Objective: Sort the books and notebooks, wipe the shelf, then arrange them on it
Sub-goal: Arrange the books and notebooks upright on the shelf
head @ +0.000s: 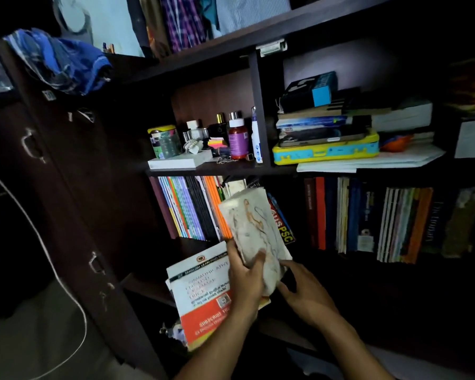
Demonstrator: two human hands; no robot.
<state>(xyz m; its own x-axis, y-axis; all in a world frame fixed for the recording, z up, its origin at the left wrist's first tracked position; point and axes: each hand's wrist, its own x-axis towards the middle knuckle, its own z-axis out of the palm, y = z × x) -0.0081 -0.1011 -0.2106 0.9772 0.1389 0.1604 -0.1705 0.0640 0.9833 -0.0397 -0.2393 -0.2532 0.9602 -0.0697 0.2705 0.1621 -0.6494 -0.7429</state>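
A pale book point(254, 234) is gripped at its lower end by the left hand point(244, 278), long axis tilted up toward the shelf point(258, 168) gap above, the right hand point(305, 294) loose-fingered just beside its lower corner.

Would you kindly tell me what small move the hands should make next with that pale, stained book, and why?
Probably slide the pale stained book upright into the row beside the orange notebooks. The left hand already has a grip on its lower end, the right hand touches its bottom edge, and its top already leans against the row.
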